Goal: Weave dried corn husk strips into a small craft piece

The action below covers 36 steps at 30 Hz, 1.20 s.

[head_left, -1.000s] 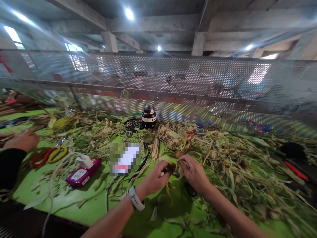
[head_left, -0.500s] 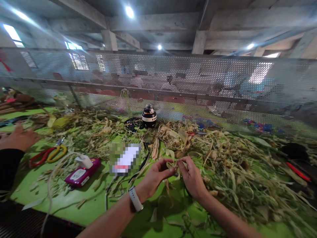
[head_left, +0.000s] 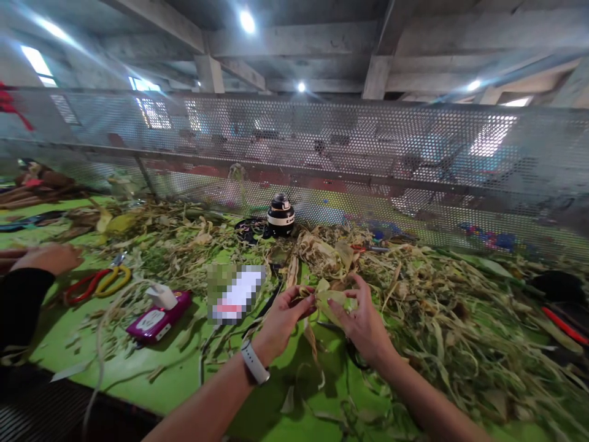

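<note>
My left hand [head_left: 281, 319] and my right hand [head_left: 363, 322] are raised a little above the green table [head_left: 138, 374], close together. Both pinch a pale green husk leaf [head_left: 332, 299] stretched between their fingertips. A white watch sits on my left wrist. Dry husk strips hang down under the leaf. A thick pile of dried husks and leaves [head_left: 442, 319] covers the table to the right and behind my hands.
A pink wet-wipe pack [head_left: 159, 320] and a blurred card lie to the left. Red and yellow scissors [head_left: 94, 283] lie beside another person's hand [head_left: 48, 258] in a black sleeve. A small black-and-white device [head_left: 280, 216] stands before the perforated metal screen [head_left: 322, 159].
My hands have lifted slightly and spread the husk leaf open between them. The other person's hand at far left has shifted a little.
</note>
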### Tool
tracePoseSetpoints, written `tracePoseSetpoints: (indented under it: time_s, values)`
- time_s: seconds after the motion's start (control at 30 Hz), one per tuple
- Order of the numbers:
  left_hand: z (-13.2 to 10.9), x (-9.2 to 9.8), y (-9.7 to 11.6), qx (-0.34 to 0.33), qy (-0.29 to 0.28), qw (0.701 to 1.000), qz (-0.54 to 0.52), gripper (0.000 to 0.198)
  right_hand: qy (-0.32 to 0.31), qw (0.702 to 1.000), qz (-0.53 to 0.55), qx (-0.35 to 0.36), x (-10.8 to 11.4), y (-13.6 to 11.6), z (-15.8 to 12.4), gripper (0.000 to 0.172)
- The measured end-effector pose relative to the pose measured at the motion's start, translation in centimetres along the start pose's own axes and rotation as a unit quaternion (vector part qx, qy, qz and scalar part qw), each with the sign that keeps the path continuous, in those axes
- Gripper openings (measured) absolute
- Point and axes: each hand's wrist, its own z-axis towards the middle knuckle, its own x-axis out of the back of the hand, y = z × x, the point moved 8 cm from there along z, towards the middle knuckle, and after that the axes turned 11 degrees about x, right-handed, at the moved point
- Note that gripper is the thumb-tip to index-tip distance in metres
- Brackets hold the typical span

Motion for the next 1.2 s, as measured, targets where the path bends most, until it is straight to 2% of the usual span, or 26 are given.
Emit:
tracePoseSetpoints:
  time_s: [0.1,0.17,0.2,0.3,0.33,0.43,0.53,0.6,0.67,0.77,0.83,1.03,1.2]
  values:
    - [-0.1,0.3,0.6,-0.035,0.021,0.999,0.024,0.033,0.010,0.997,-0.065,0.031,0.7,-0.7,0.1,0.080]
    - [0.0,0.5,0.8,-0.057,0.032,0.997,0.050,0.031,0.007,0.989,-0.131,0.064,0.9,-1.3,-0.1,0.080]
    - [0.0,0.6,0.9,-0.066,0.033,0.995,0.067,0.031,-0.010,0.983,-0.163,0.081,0.7,-1.7,-0.1,0.072]
    - [0.2,0.8,1.0,-0.092,0.036,0.986,0.133,0.029,-0.095,0.955,-0.233,0.154,-0.4,-3.0,-0.6,0.021]
    - [0.3,0.9,1.1,-0.105,0.040,0.981,0.157,0.028,-0.117,0.944,-0.248,0.185,-0.6,-3.5,-0.7,0.011]
    - [0.1,0.6,1.4,-0.140,0.031,0.964,0.223,0.023,-0.121,0.923,-0.260,0.256,-0.2,-5.1,-0.8,0.015]
    - [-0.3,-0.9,1.0,-0.128,-0.043,0.958,0.252,0.021,-0.082,0.942,-0.174,0.276,1.1,-5.5,-0.2,0.014]
    - [-0.8,-1.8,0.5,-0.095,-0.090,0.962,0.241,0.022,-0.066,0.964,-0.085,0.244,1.7,-4.7,0.4,0.013]
    - [-1.2,-2.4,0.1,-0.055,-0.118,0.970,0.205,0.024,-0.072,0.982,-0.027,0.173,1.6,-3.3,0.9,0.017]
    - [-1.6,-2.6,-0.6,0.018,-0.135,0.984,0.117,0.025,-0.068,0.994,0.000,0.084,1.2,-1.8,0.9,0.023]
    - [-1.7,-2.6,-0.8,0.041,-0.136,0.987,0.078,0.025,-0.050,0.996,0.015,0.068,1.0,-1.7,0.7,0.023]
    - [-0.7,-1.4,-0.9,0.030,-0.074,0.993,0.092,0.033,-0.025,0.995,0.099,0.002,0.2,-0.6,0.5,0.023]
    - [0.3,0.2,0.1,-0.006,-0.022,0.997,0.072,0.040,-0.092,0.985,0.132,-0.068,-0.3,1.0,0.8,0.040]
